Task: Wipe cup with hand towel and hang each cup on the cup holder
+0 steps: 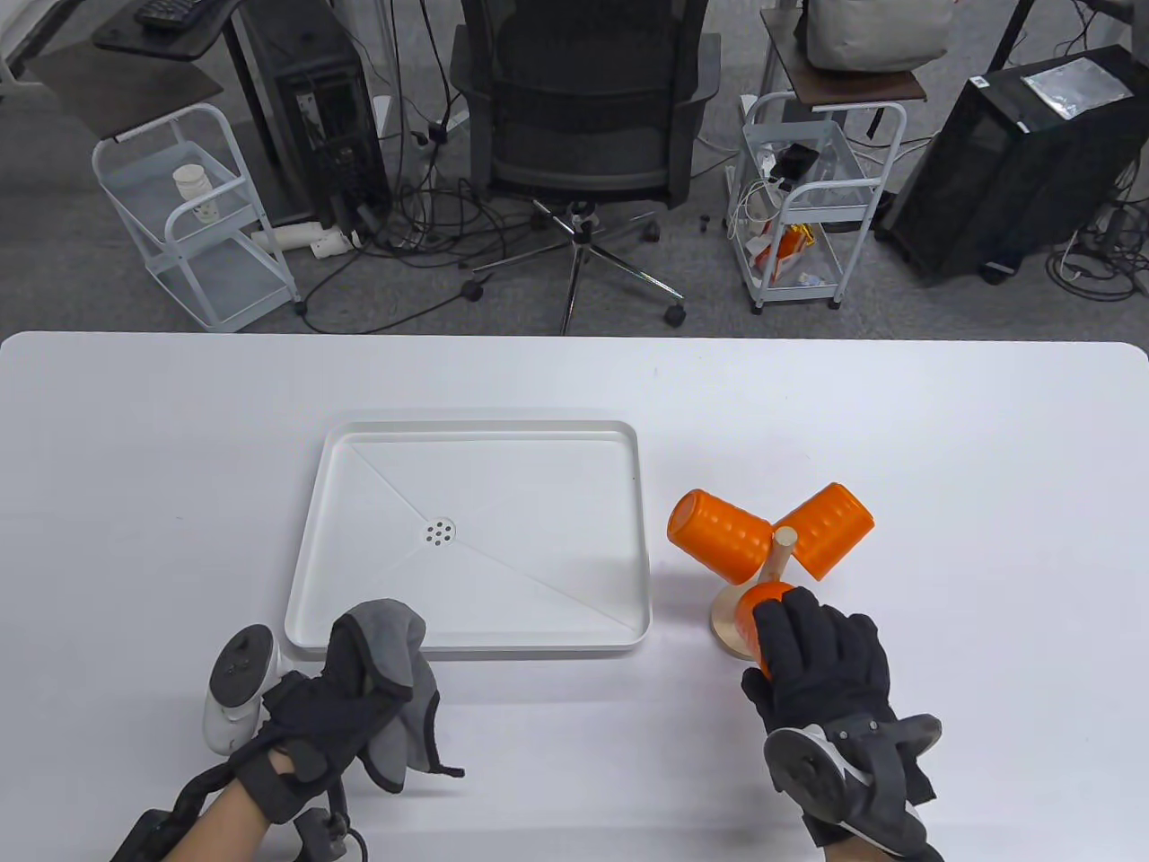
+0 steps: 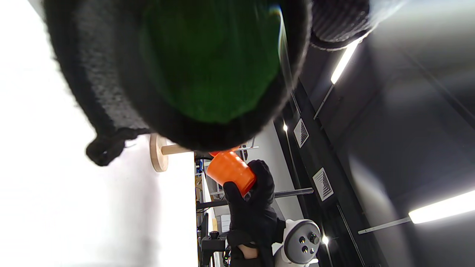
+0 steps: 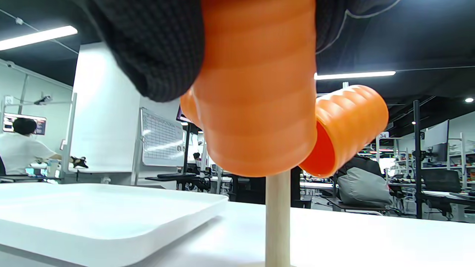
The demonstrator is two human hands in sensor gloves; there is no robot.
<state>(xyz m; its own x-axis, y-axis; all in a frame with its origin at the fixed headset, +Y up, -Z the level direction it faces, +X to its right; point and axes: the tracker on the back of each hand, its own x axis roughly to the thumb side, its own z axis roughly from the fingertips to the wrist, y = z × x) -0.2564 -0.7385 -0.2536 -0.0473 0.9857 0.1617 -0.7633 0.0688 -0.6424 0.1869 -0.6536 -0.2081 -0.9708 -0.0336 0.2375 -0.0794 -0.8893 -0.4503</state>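
A wooden cup holder (image 1: 783, 548) stands right of the tray, its round base (image 1: 723, 621) on the table. Two orange cups hang on its pegs, one to the left (image 1: 718, 535) and one to the right (image 1: 831, 528). My right hand (image 1: 812, 646) grips a third orange cup (image 1: 761, 600) at the near side of the holder, over the base; in the right wrist view this cup (image 3: 256, 107) sits against the post (image 3: 277, 218). Near the table's front edge, my left hand (image 1: 346, 696) holds a grey hand towel (image 1: 395, 642).
A white tray (image 1: 628, 431) with a centre drain lies mid-table, with nothing in it. Beyond the table's far edge stand an office chair (image 1: 583, 135), two white carts and computer towers. A person sits far off in the right wrist view.
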